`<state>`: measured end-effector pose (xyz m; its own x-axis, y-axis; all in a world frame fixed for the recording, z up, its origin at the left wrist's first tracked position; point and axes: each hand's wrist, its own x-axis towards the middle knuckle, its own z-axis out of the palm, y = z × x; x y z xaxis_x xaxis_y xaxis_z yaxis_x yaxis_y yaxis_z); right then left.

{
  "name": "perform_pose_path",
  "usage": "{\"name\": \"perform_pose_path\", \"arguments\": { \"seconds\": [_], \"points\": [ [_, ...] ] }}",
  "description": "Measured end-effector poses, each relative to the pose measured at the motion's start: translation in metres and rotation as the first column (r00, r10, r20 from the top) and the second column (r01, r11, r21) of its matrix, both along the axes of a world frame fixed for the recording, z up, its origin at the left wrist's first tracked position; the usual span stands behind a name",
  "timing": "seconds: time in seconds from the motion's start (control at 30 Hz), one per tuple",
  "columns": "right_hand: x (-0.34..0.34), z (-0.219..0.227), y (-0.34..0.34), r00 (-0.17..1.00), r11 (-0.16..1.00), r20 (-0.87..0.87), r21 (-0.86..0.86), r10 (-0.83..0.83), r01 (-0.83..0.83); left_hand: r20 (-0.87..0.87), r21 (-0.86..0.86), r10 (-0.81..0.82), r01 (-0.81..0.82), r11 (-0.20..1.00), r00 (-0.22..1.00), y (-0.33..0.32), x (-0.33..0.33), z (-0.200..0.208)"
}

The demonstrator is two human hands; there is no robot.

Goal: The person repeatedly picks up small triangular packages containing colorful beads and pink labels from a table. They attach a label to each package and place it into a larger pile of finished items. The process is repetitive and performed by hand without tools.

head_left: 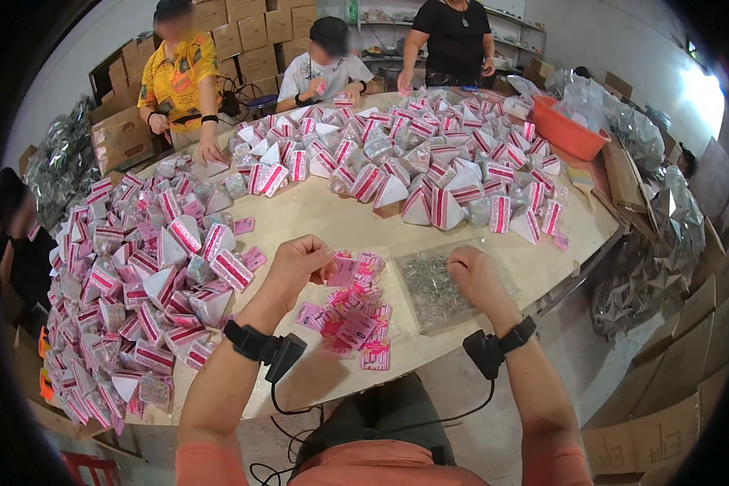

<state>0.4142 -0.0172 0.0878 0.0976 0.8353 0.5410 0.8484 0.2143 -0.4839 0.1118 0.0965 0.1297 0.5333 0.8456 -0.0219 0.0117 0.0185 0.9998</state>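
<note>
Curled in a pinch, my left hand (300,263) holds a small pink card (343,272) at its fingertips. Just below that card, a loose heap of pink printed cards (356,328) lies on the pale wooden table (300,223). My right hand (476,277) has its fingers closed over the right part of a shallow clear tray (431,327). Many thin silvery metal pieces (429,283) lie in this tray, too fine to tell their kind. Whatever the right fingers may grip is hidden beneath them.
Large piles of clear bags with pink-and-white labels (150,279) cover the table's left and far sides. An orange basin (571,128) stands far right. Three people work across the table; another is at the left edge. Cardboard boxes (664,421) stand at the right.
</note>
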Motion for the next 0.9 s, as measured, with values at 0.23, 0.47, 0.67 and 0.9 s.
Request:
{"name": "perform_pose_path", "arguments": {
  "seconds": [0.23,0.47,0.67,0.9],
  "points": [
    [-0.018,0.019,-0.003,0.837,0.964,-0.539,-0.259,-0.093,-0.059,0.069,-0.103,-0.011,0.018,0.995,0.998,-0.009,-0.007,-0.001],
    [-0.078,0.043,-0.022,0.558,0.926,-0.828,-0.164,0.059,-0.341,0.133,-0.178,-0.031,0.055,0.982,0.991,-0.025,-0.007,0.002],
    [-0.125,0.034,-0.022,0.331,0.947,-0.925,0.078,0.185,-0.311,0.153,-0.217,0.000,0.033,0.976,0.988,-0.045,0.002,0.003],
    [-0.150,0.025,-0.014,0.496,0.991,-0.864,0.025,0.087,-0.131,0.133,-0.169,0.048,-0.025,0.985,0.990,-0.059,0.011,0.004]
  ]
}}
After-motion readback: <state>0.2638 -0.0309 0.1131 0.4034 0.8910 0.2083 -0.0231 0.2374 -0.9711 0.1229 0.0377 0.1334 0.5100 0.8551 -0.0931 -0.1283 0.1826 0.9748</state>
